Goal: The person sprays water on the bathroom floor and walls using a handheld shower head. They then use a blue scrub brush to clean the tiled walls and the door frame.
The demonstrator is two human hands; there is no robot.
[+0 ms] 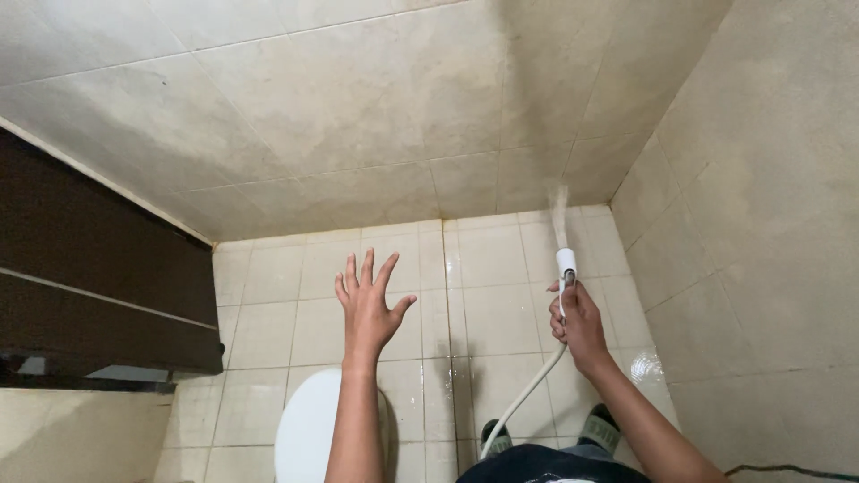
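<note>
My right hand (580, 324) grips a white hand sprayer (566, 265), its nozzle aimed at the far tiled wall. A thin jet of water (559, 210) leaves the nozzle and hits low on the wall (376, 107). A white hose (528, 394) trails from the sprayer down past my feet. My left hand (369, 304) is held out in the air with fingers spread, holding nothing, above the wet floor tiles (488, 268). Under my left forearm sits a white toilet (309, 429).
Beige tiled walls enclose the corner, one on the right (769, 224). A dark wooden door or panel (89, 277) stands at the left. My feet in green and black sandals (599, 429) stand on the wet floor.
</note>
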